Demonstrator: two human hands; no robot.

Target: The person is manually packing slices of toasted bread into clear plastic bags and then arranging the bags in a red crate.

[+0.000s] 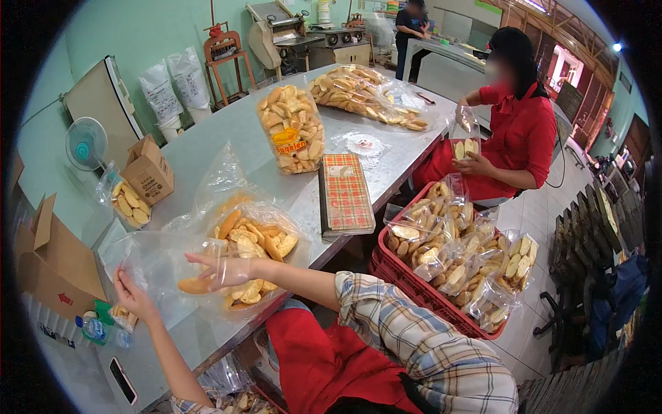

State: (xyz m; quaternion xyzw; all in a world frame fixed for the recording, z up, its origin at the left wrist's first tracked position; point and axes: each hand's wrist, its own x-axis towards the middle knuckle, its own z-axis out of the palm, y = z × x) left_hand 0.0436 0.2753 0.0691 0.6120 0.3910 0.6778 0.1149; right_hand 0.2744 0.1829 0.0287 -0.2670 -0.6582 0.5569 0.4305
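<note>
On the left, my left hand (133, 295) pinches the edge of a clear plastic bag (155, 253) between thumb and fingers. The bag spreads to the right toward my right hand (230, 270), whose fingers point left behind or inside the thin film. A single golden bread slice (194, 285) lies against the underside of the right hand; whether the fingers grip it cannot be made out. Under my right forearm, a large open plastic bag (292, 227) is full of toasted bread slices (253, 240).
A plaid-covered book (347, 194) and a filled bag of bread pieces (290, 129) rest on the metal table (217, 129). Red crates (439, 305) of packed bags stand right. A seated co-worker (517, 129) holds a small bag. Cardboard box (62, 264), bottle (94, 327) and phone (123, 380) are left.
</note>
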